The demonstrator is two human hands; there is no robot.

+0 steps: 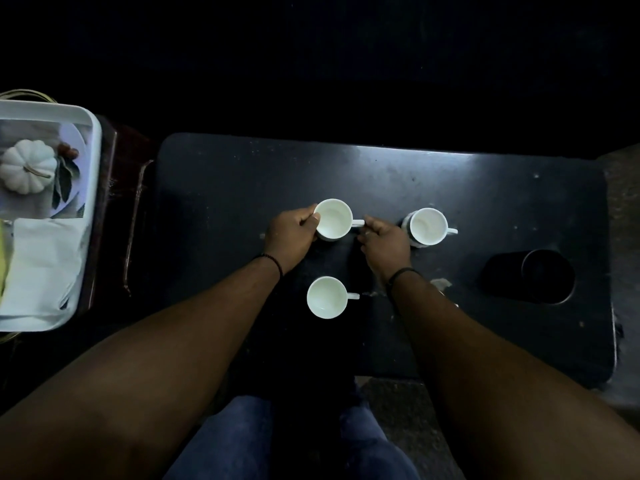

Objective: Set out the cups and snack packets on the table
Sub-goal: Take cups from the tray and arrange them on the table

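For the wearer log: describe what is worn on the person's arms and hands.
Both forearms are bare, with no sleeves or gloves in view. The left hand has a thin dark beaded bracelet at the wrist. The right hand has a dark band at its wrist. No rings or watch can be made out.

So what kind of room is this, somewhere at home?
Probably a dim living or sitting room in a home, though little shows. A person sits at a low dark table arranging white teacups, and a white tray alongside holds napkins and a small decorative pumpkin.
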